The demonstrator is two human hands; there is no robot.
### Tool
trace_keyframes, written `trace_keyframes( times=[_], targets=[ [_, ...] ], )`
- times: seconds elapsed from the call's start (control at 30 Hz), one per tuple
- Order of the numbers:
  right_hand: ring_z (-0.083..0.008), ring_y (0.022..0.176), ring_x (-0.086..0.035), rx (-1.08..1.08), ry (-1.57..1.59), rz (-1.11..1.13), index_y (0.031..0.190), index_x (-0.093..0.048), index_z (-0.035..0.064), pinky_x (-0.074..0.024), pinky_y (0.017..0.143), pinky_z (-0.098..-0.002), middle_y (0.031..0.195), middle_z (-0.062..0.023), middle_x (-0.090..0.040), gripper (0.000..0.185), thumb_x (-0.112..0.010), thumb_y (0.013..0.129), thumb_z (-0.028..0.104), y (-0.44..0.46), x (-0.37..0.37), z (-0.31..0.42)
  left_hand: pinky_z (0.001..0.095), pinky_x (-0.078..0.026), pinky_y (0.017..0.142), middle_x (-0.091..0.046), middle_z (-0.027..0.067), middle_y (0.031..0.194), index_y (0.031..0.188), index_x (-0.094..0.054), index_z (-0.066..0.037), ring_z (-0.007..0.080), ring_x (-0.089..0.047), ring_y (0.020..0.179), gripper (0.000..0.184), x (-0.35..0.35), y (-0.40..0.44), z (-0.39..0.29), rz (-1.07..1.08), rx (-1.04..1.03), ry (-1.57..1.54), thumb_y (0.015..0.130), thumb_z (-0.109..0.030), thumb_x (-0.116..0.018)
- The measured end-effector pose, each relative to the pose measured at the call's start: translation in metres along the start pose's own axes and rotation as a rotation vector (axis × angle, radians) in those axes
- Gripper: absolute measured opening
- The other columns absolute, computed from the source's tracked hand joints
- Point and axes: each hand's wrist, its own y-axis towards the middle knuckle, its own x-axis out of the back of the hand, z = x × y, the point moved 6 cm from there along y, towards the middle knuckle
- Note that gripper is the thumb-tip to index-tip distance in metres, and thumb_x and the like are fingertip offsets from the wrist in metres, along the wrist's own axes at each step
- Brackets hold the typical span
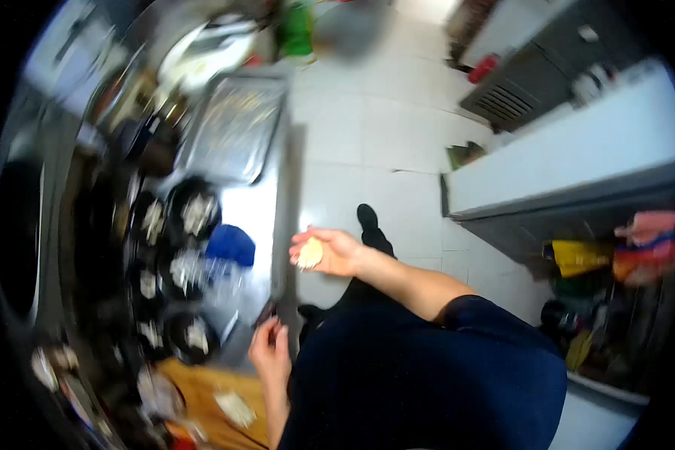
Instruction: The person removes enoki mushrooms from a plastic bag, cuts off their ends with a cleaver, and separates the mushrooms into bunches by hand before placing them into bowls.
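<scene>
On the upturned palm of my right hand (328, 252) lies a pale yellow, roundish flat piece of food (310, 253), whitish along its lower edge. The fingers are loosely curled beneath it. My left hand (270, 349) is at the counter's edge, fingers bent together. A small dark object (266, 311) shows at its fingertips; blur hides what it is. Left of my hands, several round black pans (174, 319) with whitish food in them stand on the stove. A blue round item (230, 245) and clear plastic (232, 285) lie beside them.
A metal tray (236, 127) sits farther along the steel counter (266, 202). Nearer me is a wooden board (202, 386) with a whitish piece (235, 409) on it. A white-topped counter (577, 161) and hanging cloths (645, 244) are on the right, across the tiled floor (330, 142).
</scene>
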Motion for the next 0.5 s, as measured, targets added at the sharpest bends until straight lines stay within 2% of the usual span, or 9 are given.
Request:
trace_keyframes(
  times=[0.1,0.13,0.2,0.3,0.33,0.4,0.5],
  targets=[
    [-0.0374,0.113,-0.068,0.103,0.062,-0.045,0.127,-0.057,-0.0006,-0.0541,0.100,-0.0512,0.121,-0.0223,-0.068,0.043,-0.045,0.110,0.037,-0.020,0.031,0.110,0.0315,-0.055,0.083,-0.074,0.0111,0.096,0.113,-0.071,0.005,0.0164,-0.068,0.088,0.024,-0.063,0.044,-0.028,0.088,0.122,0.038,0.092,-0.007,-0.074],
    [-0.0370,0.113,-0.068,0.146,0.082,-0.051,0.127,-0.056,-0.0004,-0.0541,0.100,-0.0510,0.121,-0.0220,-0.068,0.042,-0.046,0.110,0.037,-0.032,0.052,0.149,0.0315,-0.055,0.083,-0.074,0.0111,0.096,0.113,-0.071,0.005,0.0164,-0.068,0.088,0.024,-0.089,0.056,-0.051,0.105,0.075,0.045,0.092,-0.007,-0.074],
    [-0.0366,0.113,-0.068,0.209,0.138,-0.062,0.127,-0.056,-0.0003,-0.0540,0.100,-0.0508,0.120,-0.0217,-0.068,0.042,-0.047,0.110,0.037,-0.041,0.109,0.235,0.0301,-0.055,0.083,-0.074,0.0098,0.096,0.113,-0.071,0.005,0.0151,-0.068,0.088,0.023,-0.155,0.098,-0.082,0.198,0.170,0.122,0.093,-0.005,-0.074],
    [-0.0374,0.114,-0.066,0.344,0.293,-0.233,0.121,-0.060,0.0017,-0.0541,0.098,-0.0511,0.114,-0.0212,-0.069,0.039,-0.051,0.108,0.037,-0.068,0.190,0.355,0.0294,-0.055,0.084,-0.074,0.0098,0.101,0.115,-0.069,0.004,0.0148,-0.067,0.092,0.023,-0.251,0.152,-0.130,0.328,0.209,0.064,0.095,-0.005,-0.074],
    [-0.0374,0.114,-0.066,0.364,0.323,-0.227,0.121,-0.060,0.0017,-0.0541,0.098,-0.0511,0.114,-0.0212,-0.069,0.039,-0.051,0.108,0.037,-0.078,0.217,0.395,0.0294,-0.055,0.084,-0.074,0.0098,0.101,0.115,-0.069,0.004,0.0148,-0.067,0.092,0.023,-0.277,0.171,-0.160,0.349,0.196,0.091,0.095,-0.005,-0.074],
    [-0.0376,0.113,-0.066,0.568,0.423,-0.181,0.114,-0.061,0.0031,-0.0538,0.097,-0.0527,0.111,-0.0198,-0.069,0.035,-0.052,0.108,0.036,-0.106,0.276,0.481,0.0296,-0.055,0.085,-0.074,0.0093,0.103,0.117,-0.068,0.004,0.0153,-0.068,0.095,0.024,-0.333,0.207,-0.223,0.498,0.068,0.331,0.096,-0.006,-0.073],
    [-0.0372,0.106,-0.067,0.839,0.545,-0.203,0.106,-0.061,0.0042,-0.0544,0.094,-0.0535,0.108,-0.0181,-0.069,0.032,-0.052,0.108,0.035,-0.187,0.334,0.604,0.0315,-0.057,0.087,-0.075,0.0125,0.105,0.117,-0.069,0.005,0.0180,-0.071,0.096,0.026,-0.375,0.250,-0.252,0.536,0.030,0.318,0.094,-0.006,-0.075]
  ],
)
